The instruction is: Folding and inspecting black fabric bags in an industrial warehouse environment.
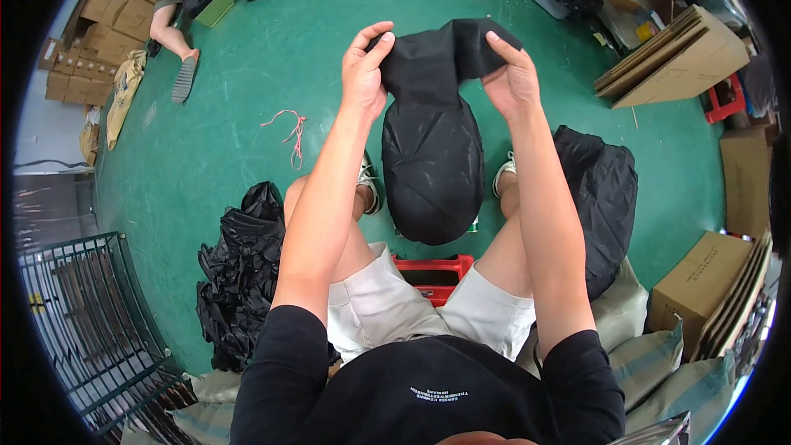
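Observation:
A black bag (432, 169) stands between my knees, its lower part full and rounded, its upper part slack. The loose black cloth at its top is spread out between my two hands, and it looks continuous with the bag. My left hand (362, 74) pinches the left end of this cloth, thumb on top. At the other end, my right hand (512, 82) grips the cloth with the thumb over it and the fingers partly hidden behind. What fills the bag does not show.
A crumpled heap of black bags (243, 272) lies by my left leg; another filled black bag (601, 198) leans by my right. Beneath me is a red stool (432, 272). Pink string (297, 140) lies on the green floor. Flattened cardboard (671, 58) stands at right; another person (169, 25) sits far left.

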A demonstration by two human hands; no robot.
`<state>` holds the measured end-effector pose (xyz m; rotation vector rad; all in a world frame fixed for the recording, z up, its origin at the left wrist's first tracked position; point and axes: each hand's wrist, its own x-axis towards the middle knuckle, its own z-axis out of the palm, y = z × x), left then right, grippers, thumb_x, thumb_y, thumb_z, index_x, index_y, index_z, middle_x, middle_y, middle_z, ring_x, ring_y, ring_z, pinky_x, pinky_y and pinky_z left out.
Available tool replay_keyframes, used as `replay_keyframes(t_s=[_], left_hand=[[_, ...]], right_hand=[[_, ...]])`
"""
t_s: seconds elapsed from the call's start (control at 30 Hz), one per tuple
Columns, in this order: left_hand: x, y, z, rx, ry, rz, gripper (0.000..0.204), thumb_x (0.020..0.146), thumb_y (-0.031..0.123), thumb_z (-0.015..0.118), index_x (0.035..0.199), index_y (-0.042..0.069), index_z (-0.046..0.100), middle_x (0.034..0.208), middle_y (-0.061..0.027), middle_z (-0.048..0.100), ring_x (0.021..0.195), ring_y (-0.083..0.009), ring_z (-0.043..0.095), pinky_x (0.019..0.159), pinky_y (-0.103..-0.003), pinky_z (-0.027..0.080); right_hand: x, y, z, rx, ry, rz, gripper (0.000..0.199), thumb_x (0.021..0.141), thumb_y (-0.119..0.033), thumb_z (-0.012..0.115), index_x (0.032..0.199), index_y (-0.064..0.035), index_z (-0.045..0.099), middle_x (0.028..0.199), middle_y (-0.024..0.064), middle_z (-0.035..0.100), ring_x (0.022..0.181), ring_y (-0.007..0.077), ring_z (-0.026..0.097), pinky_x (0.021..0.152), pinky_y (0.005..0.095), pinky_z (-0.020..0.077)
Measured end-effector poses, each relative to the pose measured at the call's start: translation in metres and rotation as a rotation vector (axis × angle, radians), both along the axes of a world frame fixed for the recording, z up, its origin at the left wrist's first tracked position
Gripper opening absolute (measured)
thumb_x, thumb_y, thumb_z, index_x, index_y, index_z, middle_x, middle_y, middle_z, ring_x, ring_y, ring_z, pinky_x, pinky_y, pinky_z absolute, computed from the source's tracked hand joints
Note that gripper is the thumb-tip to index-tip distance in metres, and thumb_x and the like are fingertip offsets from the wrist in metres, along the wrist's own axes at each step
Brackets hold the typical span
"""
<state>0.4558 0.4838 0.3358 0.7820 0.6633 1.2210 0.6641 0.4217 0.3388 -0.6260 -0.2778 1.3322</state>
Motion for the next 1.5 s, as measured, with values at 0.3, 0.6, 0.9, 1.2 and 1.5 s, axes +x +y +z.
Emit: replay_keyframes(t_s=[0.3, 0.6, 0.9, 1.2, 1.5], left_hand=[[0.000, -0.005, 0.002, -0.155, 0.005, -0.144, 0.017, 0.089, 0.008, 0.063, 0.105, 0.006, 0.063, 0.088, -0.0016, 0.063, 0.077, -0.0105, 0.061, 0.069, -0.026, 0.052], [-0.017, 0.015, 0.028, 0.247, -0.079, -0.116, 0.036, 0.087, 0.006, 0.065, 0.122, 0.004, 0.055, 0.103, -0.0067, 0.063, 0.095, -0.0147, 0.061, 0.082, -0.031, 0.051], [-0.009, -0.020, -0.152, -0.231, 0.541, 0.136, 0.054, 0.087, 0.009, 0.060, 0.136, 0.005, 0.038, 0.115, -0.0156, 0.058, 0.103, -0.0234, 0.057, 0.087, -0.035, 0.047], [-0.058, -0.168, -0.306, -0.577, 0.888, 0.143, 0.059, 0.088, 0.019, 0.063, 0.137, 0.003, 0.035, 0.115, -0.0166, 0.058, 0.104, -0.0270, 0.056, 0.080, -0.040, 0.049], [-0.033, -0.225, -0.244, -0.602, 1.146, 0.236, 0.052, 0.082, 0.020, 0.069, 0.124, 0.000, 0.045, 0.122, -0.0267, 0.055, 0.115, -0.0389, 0.054, 0.098, -0.041, 0.041]], right_hand=[[0.010, -0.002, -0.003, -0.262, -0.294, -0.059, 0.017, 0.096, -0.018, 0.055, 0.096, -0.0016, 0.058, 0.091, 0.0092, 0.064, 0.081, 0.0191, 0.064, 0.076, 0.0355, 0.0535], [0.006, 0.013, 0.013, 0.201, -0.088, -0.098, 0.020, 0.099, -0.019, 0.049, 0.106, -0.0029, 0.058, 0.104, 0.0091, 0.065, 0.096, 0.0228, 0.063, 0.089, 0.0391, 0.0495], [0.006, -0.025, -0.182, -0.690, -0.543, 0.013, 0.027, 0.095, -0.029, 0.054, 0.106, -0.0045, 0.058, 0.089, 0.0064, 0.061, 0.069, 0.0196, 0.057, 0.052, 0.0366, 0.0453], [-0.040, -0.158, -0.274, -1.153, -0.690, 0.111, 0.025, 0.095, -0.033, 0.052, 0.095, -0.0085, 0.057, 0.069, 0.0064, 0.047, 0.056, 0.0198, 0.046, 0.048, 0.0368, 0.0409], [-0.036, -0.212, -0.349, -1.428, -0.829, -0.070, 0.032, 0.089, -0.030, 0.057, 0.100, -0.0008, 0.065, 0.085, 0.0167, 0.064, 0.060, 0.0298, 0.060, 0.044, 0.0435, 0.0445]])
